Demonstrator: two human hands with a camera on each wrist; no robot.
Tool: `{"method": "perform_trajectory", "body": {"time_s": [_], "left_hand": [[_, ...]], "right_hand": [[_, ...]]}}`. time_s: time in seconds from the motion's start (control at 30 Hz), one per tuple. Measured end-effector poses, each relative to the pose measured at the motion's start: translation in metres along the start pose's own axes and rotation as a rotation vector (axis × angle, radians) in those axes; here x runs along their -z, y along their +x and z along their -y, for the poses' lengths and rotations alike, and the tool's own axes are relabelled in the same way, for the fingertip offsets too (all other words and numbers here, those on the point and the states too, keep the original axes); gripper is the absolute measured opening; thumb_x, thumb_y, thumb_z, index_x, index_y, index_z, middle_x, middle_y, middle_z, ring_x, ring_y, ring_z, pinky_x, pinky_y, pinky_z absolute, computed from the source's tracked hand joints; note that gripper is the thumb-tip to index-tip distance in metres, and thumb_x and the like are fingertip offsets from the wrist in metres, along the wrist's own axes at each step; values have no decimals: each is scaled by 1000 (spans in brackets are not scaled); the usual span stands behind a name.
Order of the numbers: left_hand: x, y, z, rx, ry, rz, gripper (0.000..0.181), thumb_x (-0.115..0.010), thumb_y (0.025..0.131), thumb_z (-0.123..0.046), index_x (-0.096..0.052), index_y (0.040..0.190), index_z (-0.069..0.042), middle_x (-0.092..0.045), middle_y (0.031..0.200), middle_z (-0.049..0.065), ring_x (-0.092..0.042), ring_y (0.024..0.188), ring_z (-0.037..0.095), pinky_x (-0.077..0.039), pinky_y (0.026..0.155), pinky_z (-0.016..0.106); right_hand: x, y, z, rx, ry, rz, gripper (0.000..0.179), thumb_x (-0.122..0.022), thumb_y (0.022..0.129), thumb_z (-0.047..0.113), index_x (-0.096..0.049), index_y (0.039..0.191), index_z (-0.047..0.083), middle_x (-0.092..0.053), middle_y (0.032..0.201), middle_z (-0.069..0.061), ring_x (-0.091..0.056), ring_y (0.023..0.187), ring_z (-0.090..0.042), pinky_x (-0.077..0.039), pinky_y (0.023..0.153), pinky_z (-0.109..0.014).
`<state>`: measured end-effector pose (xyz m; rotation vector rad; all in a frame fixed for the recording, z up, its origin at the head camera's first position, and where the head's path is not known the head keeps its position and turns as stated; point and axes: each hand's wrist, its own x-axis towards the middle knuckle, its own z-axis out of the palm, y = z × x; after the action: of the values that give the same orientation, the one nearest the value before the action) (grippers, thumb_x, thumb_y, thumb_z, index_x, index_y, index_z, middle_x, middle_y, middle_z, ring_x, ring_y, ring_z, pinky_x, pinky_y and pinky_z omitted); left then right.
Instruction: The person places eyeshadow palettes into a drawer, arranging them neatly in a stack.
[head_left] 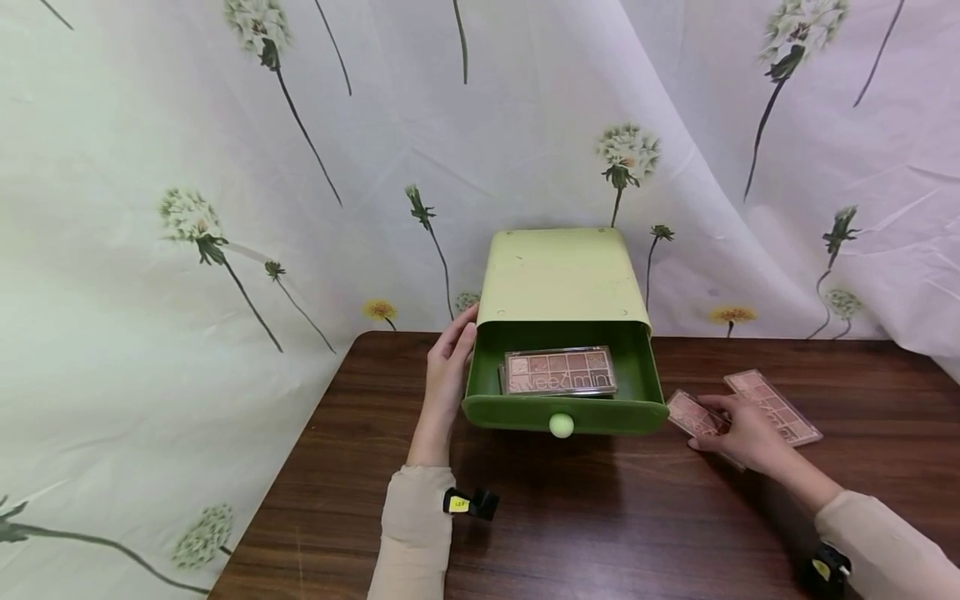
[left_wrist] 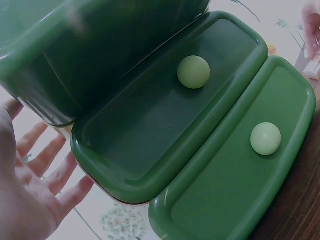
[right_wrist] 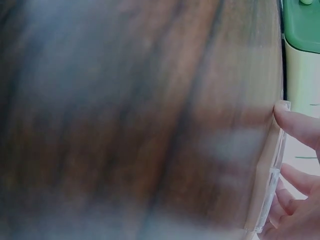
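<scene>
Beige sleeves (head_left: 415,521) come in from the near side of the table (head_left: 540,533), each bearing a small black wrist camera (head_left: 457,503). Beyond them stands a green drawer organizer (head_left: 566,275) with a pale yellow-green top, its upper drawer (head_left: 495,412) pulled out toward the near side by a round pale knob (head_left: 561,426) at the front's middle. Two more green drawer fronts (left_wrist: 215,190), each with a knob, show in the left wrist view.

The left hand (head_left: 446,367) is spread, fingers extended and parted, at the organizer's left side; it grips nothing. Just right of the drawer, the right hand (head_left: 742,433) is partly closed, pinching an eyeshadow palette (head_left: 686,412) between thumb and fingers; whether that palette touches the wood I cannot tell. Another palette (head_left: 772,398) lies flat on the table, just to the right and far side of this hand, which partly covers it.

Inside the drawer rests a palette lettered "sweet mint" (head_left: 562,371), with the edge of one more showing beneath it at the left. Behind everything hangs a white cloth (head_left: 525,125) printed with dandelions.
</scene>
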<state>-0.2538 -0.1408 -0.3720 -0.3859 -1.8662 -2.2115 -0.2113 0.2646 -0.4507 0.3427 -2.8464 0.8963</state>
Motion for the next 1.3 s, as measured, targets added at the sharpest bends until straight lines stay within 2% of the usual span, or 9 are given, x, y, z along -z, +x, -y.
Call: {"method": "perform_trajectory", "body": {"time_s": [0.17,0.4,0.53,0.63,0.77,0.87,1.03,1.17,1.3], "left_hand": [[0,-1,0,0,6,-1,45,-52,104,-26,-52,144,-6,-50,146,8,-49,131,24,-46,101,36],[-2,-2,0,0,11,1,45,-53,104,-28,-53,144,-6,-50,146,8,-49,131,23,-46,102,39],[-3,-2,0,-4,16,2,45,-52,104,-27,-53,144,-6,-51,145,9,-49,130,23,-45,102,39],[-3,-1,0,-5,13,4,45,-52,104,-26,-53,144,-6,-51,145,9,-49,131,23,-45,103,40],[-3,-1,0,-6,11,4,45,-52,104,-27,-52,144,-6,-51,146,8,-48,131,23,-45,103,40],[-2,-1,0,-5,12,3,44,-52,104,-26,-53,144,-7,-51,146,8,-48,132,22,-45,103,41],[-2,-1,0,-10,6,5,44,-51,104,-25,-52,144,-6,-50,147,8,-48,132,22,-45,104,41],[-1,-1,0,-12,5,8,44,-51,105,-25,-51,145,-6,-49,147,8,-48,132,22,-45,103,40],[-1,0,0,-12,7,3,44,-51,105,-25,-52,145,-6,-50,147,8,-48,132,23,-45,103,40]], "right_hand": [[-1,0,-1,-9,8,4,68,-90,70,16,-59,120,-17,-63,106,-32,-60,96,-42,-49,79,-52],[5,-1,0,-52,31,49,62,-86,75,14,-59,122,-17,-63,109,-34,-61,99,-44,-51,81,-54],[10,-4,4,-64,46,32,59,-83,79,15,-59,122,-17,-66,99,-25,-61,87,-33,-51,73,-42],[14,-7,8,-59,62,-6,57,-82,80,17,-60,123,-15,-66,95,-18,-56,80,-23,-47,66,-31],[20,-10,13,-29,98,-46,52,-81,82,15,-62,122,-13,-66,104,-22,-56,84,-20,-46,66,-24],[26,-14,17,-28,86,-68,50,-81,83,18,-64,123,-9,-65,112,-25,-55,90,-22,-45,68,-22],[36,-20,26,-56,38,-103,50,-81,84,28,-68,124,0,-63,119,-26,-53,89,-25,-42,65,-26],[44,-24,33,-69,36,-113,50,-80,84,32,-68,125,4,-62,121,-25,-55,84,-24,-43,63,-28],[51,-28,39,-67,49,-120,49,-80,85,33,-68,125,8,-61,124,-25,-55,88,-25,-43,64,-25]]}}
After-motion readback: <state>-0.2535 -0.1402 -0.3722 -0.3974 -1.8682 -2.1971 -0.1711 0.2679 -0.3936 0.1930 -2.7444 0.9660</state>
